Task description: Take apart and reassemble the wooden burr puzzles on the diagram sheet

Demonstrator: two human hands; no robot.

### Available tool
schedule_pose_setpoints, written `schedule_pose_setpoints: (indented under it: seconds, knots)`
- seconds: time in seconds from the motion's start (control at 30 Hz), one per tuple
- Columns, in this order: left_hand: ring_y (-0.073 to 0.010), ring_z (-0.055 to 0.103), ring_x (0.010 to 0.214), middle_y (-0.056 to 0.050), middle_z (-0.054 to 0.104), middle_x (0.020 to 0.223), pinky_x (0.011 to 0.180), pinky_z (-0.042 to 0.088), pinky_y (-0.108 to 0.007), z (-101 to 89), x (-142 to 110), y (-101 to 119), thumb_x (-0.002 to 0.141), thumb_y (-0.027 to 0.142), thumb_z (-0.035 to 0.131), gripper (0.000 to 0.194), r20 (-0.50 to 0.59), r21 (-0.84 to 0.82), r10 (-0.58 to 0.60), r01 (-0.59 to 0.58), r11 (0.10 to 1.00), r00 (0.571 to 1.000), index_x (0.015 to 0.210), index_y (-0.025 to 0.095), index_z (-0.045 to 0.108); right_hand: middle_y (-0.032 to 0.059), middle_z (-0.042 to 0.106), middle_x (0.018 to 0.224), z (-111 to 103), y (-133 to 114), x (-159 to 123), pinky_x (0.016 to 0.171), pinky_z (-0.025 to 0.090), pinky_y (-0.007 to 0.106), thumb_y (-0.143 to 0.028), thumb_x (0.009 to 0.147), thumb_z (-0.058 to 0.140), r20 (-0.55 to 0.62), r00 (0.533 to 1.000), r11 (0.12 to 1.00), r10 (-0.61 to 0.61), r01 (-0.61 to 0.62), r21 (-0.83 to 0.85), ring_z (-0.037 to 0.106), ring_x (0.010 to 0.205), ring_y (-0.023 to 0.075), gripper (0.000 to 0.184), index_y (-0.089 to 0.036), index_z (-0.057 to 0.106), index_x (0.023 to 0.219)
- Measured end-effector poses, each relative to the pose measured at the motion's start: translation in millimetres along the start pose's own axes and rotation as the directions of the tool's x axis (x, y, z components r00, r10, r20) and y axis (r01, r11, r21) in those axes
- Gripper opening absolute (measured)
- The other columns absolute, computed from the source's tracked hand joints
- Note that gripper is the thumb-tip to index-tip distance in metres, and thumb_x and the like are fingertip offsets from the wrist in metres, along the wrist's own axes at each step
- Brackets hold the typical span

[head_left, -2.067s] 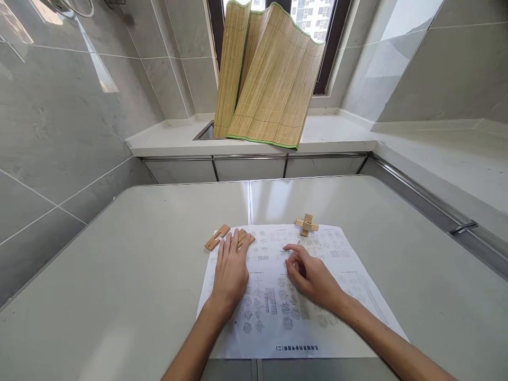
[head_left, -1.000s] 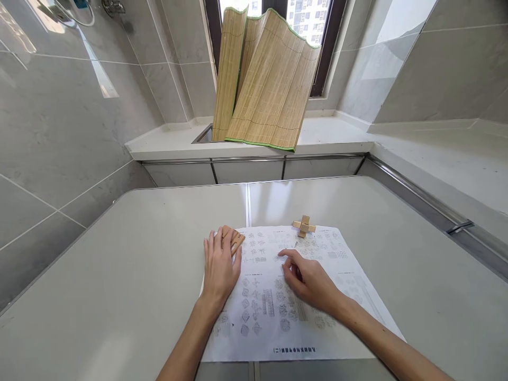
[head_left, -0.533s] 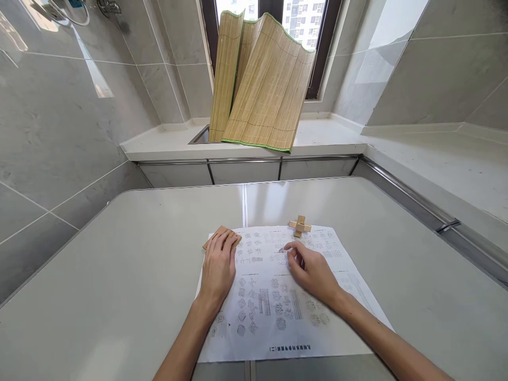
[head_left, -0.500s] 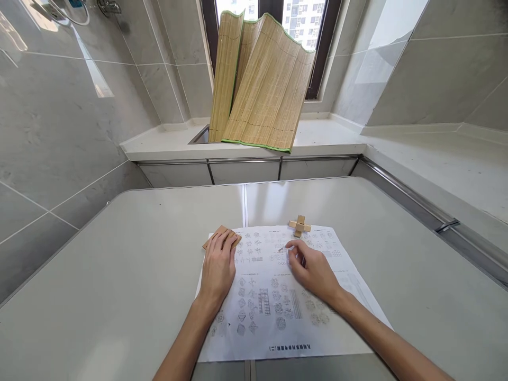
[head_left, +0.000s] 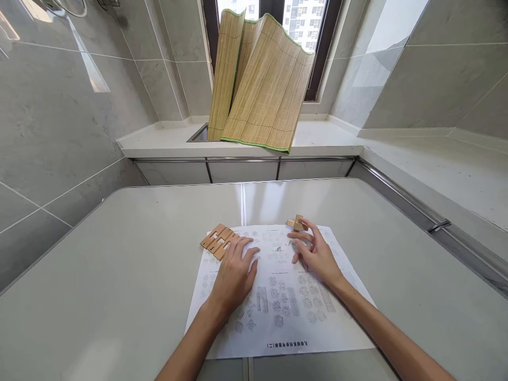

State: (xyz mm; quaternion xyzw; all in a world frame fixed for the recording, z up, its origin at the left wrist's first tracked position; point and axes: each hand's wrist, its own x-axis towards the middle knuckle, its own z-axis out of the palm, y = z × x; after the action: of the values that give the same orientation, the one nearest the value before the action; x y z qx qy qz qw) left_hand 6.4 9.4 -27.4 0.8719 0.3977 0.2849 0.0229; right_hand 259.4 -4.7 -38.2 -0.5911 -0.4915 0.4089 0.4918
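Observation:
Near the sheet's far edge sits a cross-shaped interlocking wooden puzzle (head_left: 296, 225). My right hand (head_left: 315, 254) reaches to it from the right, fingers apart; the index finger overlaps the puzzle's right side, and a firm hold cannot be made out. At the sheet's far left corner lies a flat wooden piece (head_left: 216, 239) with several cut-out slots. My left hand (head_left: 234, 272) is just right of this piece, fingers spread and curved over the paper, holding nothing. Beneath both hands is a large printed sheet (head_left: 286, 330) with rows of small puzzle diagrams, seen upside down.
The sheet lies on a pale glossy table (head_left: 119, 275) with a seam down its middle. Beyond the far edge runs a white ledge (head_left: 333, 138), where a folded bamboo mat (head_left: 270, 90) leans by the window. A metal rail (head_left: 400, 188) borders the right side.
My left hand has come off the slotted wooden piece and moved right, uncovering it. My right hand has opened and reached up to the cross-shaped puzzle. The sheet has shifted slightly left.

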Motion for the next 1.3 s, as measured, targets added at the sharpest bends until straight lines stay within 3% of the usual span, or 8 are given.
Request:
schedule_pose_setpoints:
  seconds: [0.1, 0.23, 0.47, 0.57, 0.67, 0.83, 1.07, 1.3]
  knots:
    - [-0.0326, 0.056, 0.132, -0.014, 0.061, 0.136, 0.108, 0.053, -0.055, 1.8, 1.0, 7.7, 0.099, 0.010, 0.054, 0.023, 0.009, -0.019, 0.031, -0.031, 0.999, 0.999, 0.118, 0.020, 0.063, 0.0136, 0.062, 0.144, 0.0, -5.4, 2.1, 0.050, 0.054, 0.032, -0.049, 0.089, 0.073, 0.109, 0.993, 0.971, 0.042, -0.066, 0.231, 0.072, 0.068, 0.0186, 0.075, -0.036, 0.039, 0.154]
    - [-0.0323, 0.058, 0.129, -0.014, 0.063, 0.133, 0.105, 0.055, -0.053, 4.0, 1.4, 10.7, 0.097, 0.008, 0.055, 0.023, 0.018, -0.047, 0.040, -0.039, 0.998, 0.999, 0.114, 0.020, 0.064, 0.0131, 0.059, 0.145, 1.3, -11.2, 2.6, 0.058, 0.056, 0.030, -0.047, 0.087, 0.079, 0.161, 0.986, 0.917, 0.047, -0.106, 0.384, 0.073, 0.086, 0.0207, 0.064, -0.032, 0.051, 0.143]
    - [-0.0293, 0.063, 0.121, -0.012, 0.067, 0.125, 0.102, 0.054, -0.050, -2.5, 3.5, 15.0, 0.100, 0.018, 0.057, 0.018, 0.015, -0.251, -0.086, 0.087, 0.964, 0.996, 0.116, 0.021, 0.064, 0.0008, 0.069, 0.096, 10.6, -14.4, -5.5, 0.050, 0.044, 0.024, -0.058, 0.096, 0.066, 0.190, 0.982, 0.959, -0.022, -0.033, 0.282, 0.052, 0.051, 0.0076, 0.036, -0.025, 0.058, 0.108]
    - [-0.0297, 0.065, 0.120, -0.013, 0.068, 0.127, 0.104, 0.054, -0.050, -4.0, 5.3, 18.9, 0.098, 0.032, 0.066, 0.031, 0.071, -0.454, -0.245, 0.250, 0.855, 0.967, 0.126, 0.022, 0.059, 0.0023, 0.070, 0.096, 16.3, -13.7, -12.9, 0.049, 0.040, 0.026, -0.061, 0.101, 0.057, 0.291, 0.954, 0.975, -0.071, 0.006, 0.221, 0.050, 0.050, 0.0086, 0.036, -0.025, 0.058, 0.106]
    - [-0.0305, 0.066, 0.123, -0.016, 0.067, 0.135, 0.106, 0.054, -0.050, -3.8, 6.5, 20.1, 0.096, 0.043, 0.068, 0.050, 0.205, -0.643, -0.369, 0.409, 0.648, 0.907, 0.137, 0.020, 0.051, -0.0008, 0.065, 0.078, 21.2, -12.6, -20.0, 0.055, 0.043, 0.028, -0.057, 0.103, 0.055, 0.368, 0.920, 0.985, -0.136, 0.086, 0.148, 0.054, 0.055, 0.0130, 0.034, -0.024, 0.060, 0.107]
    - [-0.0310, 0.065, 0.131, -0.015, 0.068, 0.140, 0.115, 0.048, -0.050, -6.7, 8.8, 20.9, 0.102, 0.058, 0.056, 0.054, 0.378, -0.799, -0.316, 0.479, 0.364, 0.870, 0.141, 0.020, 0.052, -0.0001, 0.062, 0.081, 23.8, -13.4, -28.1, 0.063, 0.045, 0.029, -0.045, 0.104, 0.058, 0.422, 0.875, 0.968, -0.235, 0.249, 0.024, 0.058, 0.069, 0.0158, 0.022, -0.024, 0.064, 0.104]
    - [-0.0332, 0.066, 0.130, -0.016, 0.071, 0.135, 0.114, 0.050, -0.048, -8.8, 12.8, 26.1, 0.086, 0.048, 0.082, 0.059, 0.405, -0.850, -0.355, 0.490, 0.193, 0.843, 0.133, 0.020, 0.061, 0.0057, 0.065, 0.103, 21.7, -11.5, -30.4, 0.064, 0.046, 0.028, -0.040, 0.103, 0.061, 0.540, 0.809, 0.958, -0.232, 0.285, -0.015, 0.057, 0.078, 0.0164, 0.018, -0.024, 0.067, 0.109]
    - [-0.0336, 0.061, 0.136, -0.016, 0.067, 0.141, 0.120, 0.044, -0.049, -8.4, 11.3, 24.2, 0.083, 0.041, 0.085, 0.059, 0.338, -0.888, -0.397, 0.429, 0.165, 0.853, 0.132, 0.020, 0.060, 0.0028, 0.070, 0.090, 14.4, -13.8, -22.9, 0.059, 0.048, 0.027, -0.050, 0.099, 0.067, 0.609, 0.774, 0.958, -0.171, -0.013, 0.286, 0.058, 0.055, 0.0098, 0.030, -0.021, 0.061, 0.094]
